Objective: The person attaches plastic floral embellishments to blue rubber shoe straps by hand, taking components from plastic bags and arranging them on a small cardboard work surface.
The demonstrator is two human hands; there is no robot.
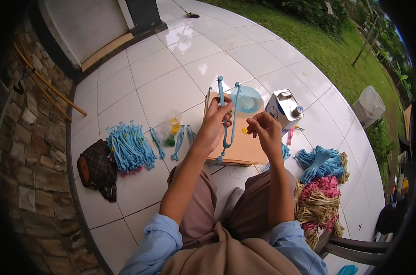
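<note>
My left hand (213, 123) is closed round one arm of a long light-blue U-shaped piece (236, 110) with knobbed ends, holding it upright above a cardboard box (244, 150). A bit of green shows by those fingers. To its right, my right hand (267, 128) is raised with thumb and fingertips pinched together; what they hold, if anything, is too small to make out. A small yellow piece (244, 131) lies on the box beside these fingertips. At the box's far end sits a light-blue translucent bowl (259, 95).
A metal can (288, 107) stands right of the box. Blue bundles (130, 146), a dark backpack (95, 167) and a clear bag of yellow and green bits (172, 124) lie left. Blue (320, 162), pink and tan bundles (320, 204) are piled right, near a dark chair (354, 247).
</note>
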